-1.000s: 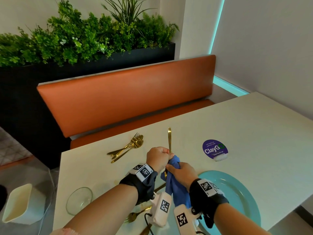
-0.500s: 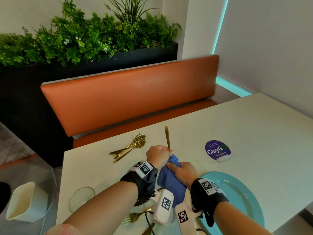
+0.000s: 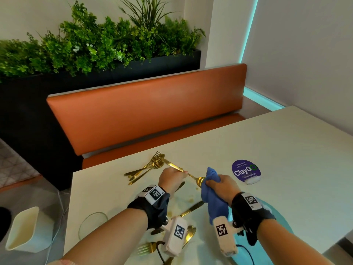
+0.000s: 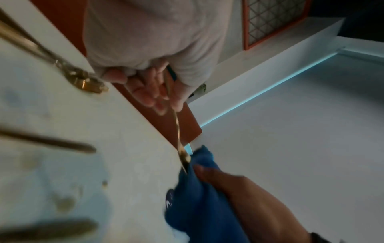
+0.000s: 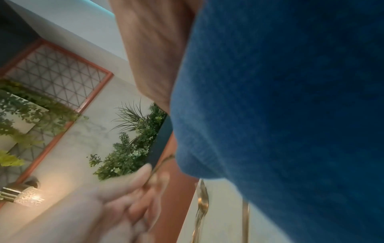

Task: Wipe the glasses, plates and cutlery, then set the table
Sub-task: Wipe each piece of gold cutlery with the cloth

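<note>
My left hand grips the handle of a gold spoon, which lies slanted above the table with its handle pointing far left. Its bowl touches a blue cloth bunched in my right hand. In the left wrist view the spoon runs from my curled fingers down into the cloth. The cloth fills most of the right wrist view. A teal plate lies under my right forearm. A glass stands near left.
A pile of gold cutlery lies at the table's far edge. A gold knife, a fork and a spoon lie near me among brown stains. A purple sticker sits right. An orange bench and a white bin stand beyond.
The spoon stood upright with the cloth wrapped round its lower part. Now it is tilted, handle to the far left. My hands have moved apart, and the cloth sits at the bowl.
</note>
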The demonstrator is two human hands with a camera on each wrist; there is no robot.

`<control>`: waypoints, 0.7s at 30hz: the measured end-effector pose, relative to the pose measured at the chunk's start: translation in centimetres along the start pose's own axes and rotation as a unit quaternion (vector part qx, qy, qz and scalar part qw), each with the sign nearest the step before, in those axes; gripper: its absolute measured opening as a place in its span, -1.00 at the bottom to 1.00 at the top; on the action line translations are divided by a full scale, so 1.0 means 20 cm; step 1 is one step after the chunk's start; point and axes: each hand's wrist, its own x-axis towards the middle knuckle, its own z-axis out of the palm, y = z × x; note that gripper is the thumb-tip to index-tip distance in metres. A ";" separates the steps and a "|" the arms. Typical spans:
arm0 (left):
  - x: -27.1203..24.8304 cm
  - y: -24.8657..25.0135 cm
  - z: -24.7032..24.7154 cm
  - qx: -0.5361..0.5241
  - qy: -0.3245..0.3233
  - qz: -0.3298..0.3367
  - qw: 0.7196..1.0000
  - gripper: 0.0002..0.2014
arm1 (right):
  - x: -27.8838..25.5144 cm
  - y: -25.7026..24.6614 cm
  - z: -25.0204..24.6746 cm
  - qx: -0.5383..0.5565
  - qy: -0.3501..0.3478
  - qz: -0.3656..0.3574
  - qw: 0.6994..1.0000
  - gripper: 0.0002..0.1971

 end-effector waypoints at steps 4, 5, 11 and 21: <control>0.06 0.06 -0.14 0.267 0.030 0.079 0.960 -0.27 | 0.05 0.01 -0.13 -0.088 -0.034 -0.026 0.995 -0.88; 0.05 0.08 -0.17 0.381 0.016 0.115 0.917 -0.36 | 0.06 0.01 -0.15 -0.101 -0.038 -0.028 0.994 -0.84; -0.05 0.10 -0.22 0.537 -0.144 0.144 0.819 -0.69 | 0.05 -0.03 -0.23 -0.035 0.023 -0.038 0.998 -0.80; -0.16 0.02 -0.05 0.094 -0.160 -0.066 0.980 -0.69 | 0.16 0.07 -0.13 0.300 0.198 0.091 0.929 -0.55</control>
